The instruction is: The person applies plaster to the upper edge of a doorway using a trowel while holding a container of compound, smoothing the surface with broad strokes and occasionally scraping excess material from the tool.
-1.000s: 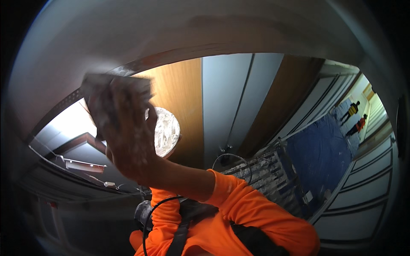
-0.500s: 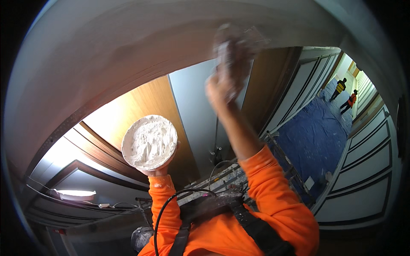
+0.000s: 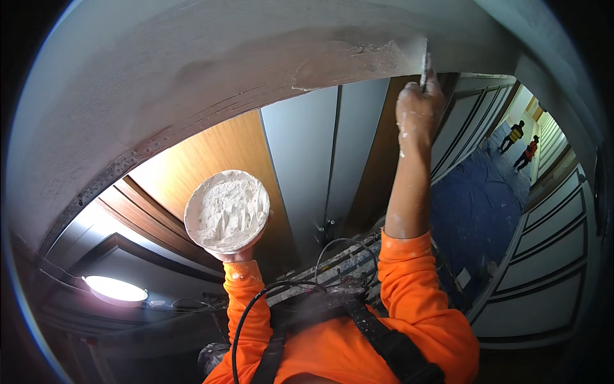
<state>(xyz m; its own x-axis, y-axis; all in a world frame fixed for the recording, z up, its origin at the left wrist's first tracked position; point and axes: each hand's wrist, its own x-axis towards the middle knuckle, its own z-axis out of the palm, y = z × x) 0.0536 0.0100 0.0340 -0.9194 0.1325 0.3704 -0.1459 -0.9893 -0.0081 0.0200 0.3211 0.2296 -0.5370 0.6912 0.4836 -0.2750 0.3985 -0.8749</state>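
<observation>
A round white tub (image 3: 192, 235) full of white plaster (image 3: 229, 208) rests on my left hand (image 3: 240, 254), which grips it from below; most of those fingers are hidden. Up and to the right, my right hand (image 3: 419, 110) is closed around a putty knife (image 3: 424, 63), its thin blade seen nearly edge-on against the underside of the overhead surface (image 3: 256, 57). White spots mark this hand and wrist. A wet plaster smear (image 3: 345, 67) with a ragged edge lies on that surface, left of the blade.
A perforated metal strip (image 3: 96, 185) follows the overhead edge. A lit round lamp (image 3: 116, 289) hangs at the left. Below are a plaster-spattered platform (image 3: 345, 272) and a black cable (image 3: 242, 329). Blue sheeting (image 3: 473, 217) covers the floor at right, with two people (image 3: 513, 136) beyond.
My right hand has swept to the right with the putty knife, uncovering the plaster smear. My left hand and the tub are almost where they were.
</observation>
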